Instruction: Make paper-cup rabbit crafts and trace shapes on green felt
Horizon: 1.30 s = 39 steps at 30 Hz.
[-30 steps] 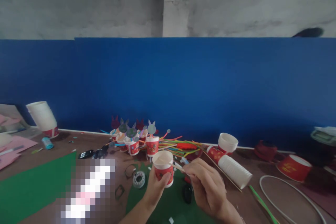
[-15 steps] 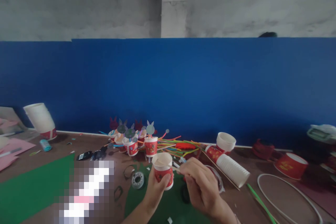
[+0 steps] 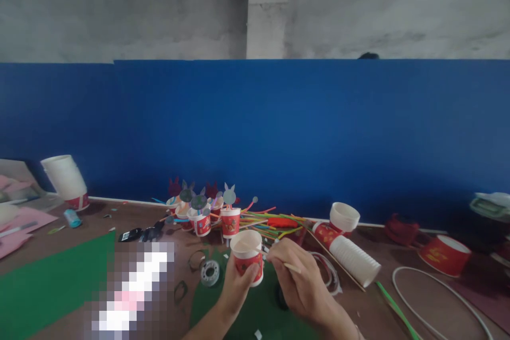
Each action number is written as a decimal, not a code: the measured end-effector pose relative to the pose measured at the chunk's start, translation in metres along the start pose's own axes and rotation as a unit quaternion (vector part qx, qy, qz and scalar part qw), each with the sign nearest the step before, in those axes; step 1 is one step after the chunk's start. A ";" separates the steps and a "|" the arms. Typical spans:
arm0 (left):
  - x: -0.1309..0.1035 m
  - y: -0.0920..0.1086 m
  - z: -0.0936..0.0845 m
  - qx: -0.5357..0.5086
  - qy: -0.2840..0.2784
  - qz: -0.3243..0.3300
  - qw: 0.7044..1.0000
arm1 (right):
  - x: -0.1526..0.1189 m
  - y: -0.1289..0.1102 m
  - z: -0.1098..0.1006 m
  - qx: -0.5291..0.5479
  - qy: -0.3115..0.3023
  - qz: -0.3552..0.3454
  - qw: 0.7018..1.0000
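Observation:
A red and white paper cup (image 3: 247,247) is upright in my left hand (image 3: 235,289), whose fingers and thumb wrap round its lower half. Pinched in my right hand (image 3: 300,279) is a thin wooden stick (image 3: 292,267), its rear end showing past the fingers. The front of the stick reaches the cup's right side near the rim; whether it passes through the wall I cannot tell. Behind the cup stand several decorated paper cups (image 3: 230,223) with animal-head cutouts on top. A green sheet (image 3: 255,311) lies beneath my hands.
A stack of paper cups (image 3: 354,260) lies on its side at the right, near a white hoop (image 3: 398,297). Colourful pipe cleaners or sticks (image 3: 274,221) are heaped behind. A tape roll (image 3: 210,273) lies left of the cup. A blue partition (image 3: 255,127) rises behind the table.
My right hand has shifted its grip on the stick, with the rear end now showing beyond the fingers. The cup and my left hand stay almost in place.

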State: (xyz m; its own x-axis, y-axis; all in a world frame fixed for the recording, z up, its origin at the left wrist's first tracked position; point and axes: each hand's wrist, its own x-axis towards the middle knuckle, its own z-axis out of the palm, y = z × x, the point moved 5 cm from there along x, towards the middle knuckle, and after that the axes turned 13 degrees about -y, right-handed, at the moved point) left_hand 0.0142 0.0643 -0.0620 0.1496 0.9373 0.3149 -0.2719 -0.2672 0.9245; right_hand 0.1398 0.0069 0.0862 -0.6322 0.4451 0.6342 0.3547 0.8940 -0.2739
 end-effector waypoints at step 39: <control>-0.028 0.033 0.064 -0.044 -0.327 -0.068 0.942 | -0.018 0.084 0.054 0.387 -0.141 0.323 0.852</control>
State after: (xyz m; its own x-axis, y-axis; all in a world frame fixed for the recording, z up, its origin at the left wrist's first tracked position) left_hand 0.0623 0.0150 -0.0262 0.7339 0.6162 0.2858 -0.2807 -0.1080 0.9537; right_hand 0.1442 0.0767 0.0127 -0.6566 0.7542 0.0021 0.1991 0.1761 -0.9640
